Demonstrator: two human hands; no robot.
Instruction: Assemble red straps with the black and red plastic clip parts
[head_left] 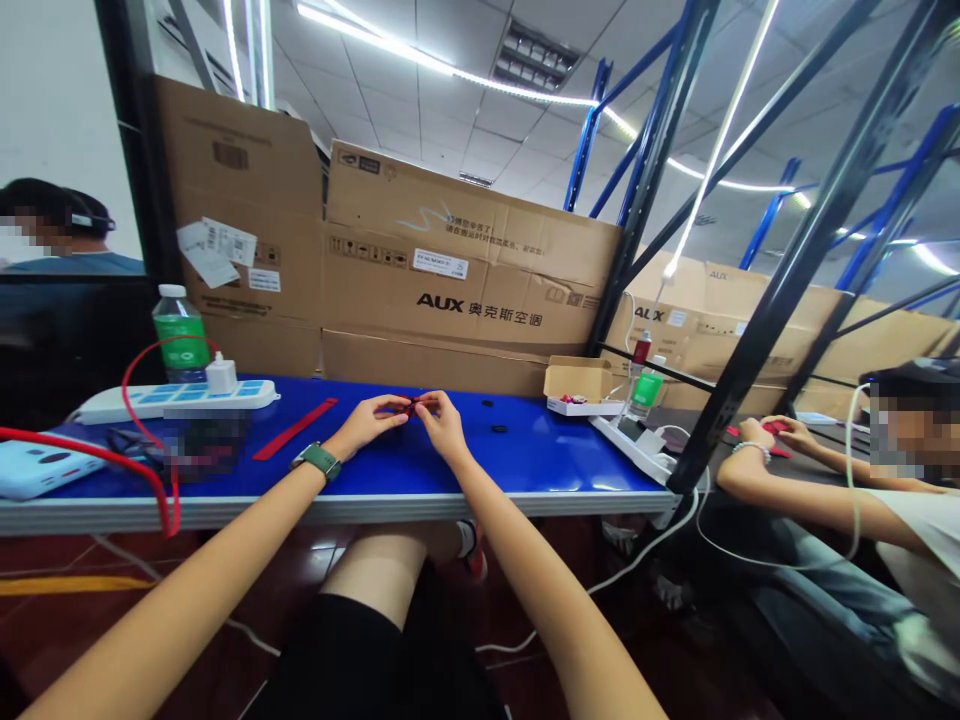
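Observation:
Over the blue table (525, 455), my left hand (367, 420) and my right hand (444, 418) meet fingertip to fingertip. Both pinch a small red and dark piece (412, 406) between them, just above the table top. A green watch sits on my left wrist (319, 460). A flat red strip (294, 429) lies on the table to the left of my left hand. Two small dark rings (499, 429) lie to the right of my right hand.
A white power strip (176, 398), a green bottle (180, 335) and a red cable (142, 440) crowd the table's left end. A small open carton (579, 385) and another power strip (634, 445) stand at the right. A co-worker's hands (776, 432) work nearby. Large cardboard boxes (465, 270) wall the back.

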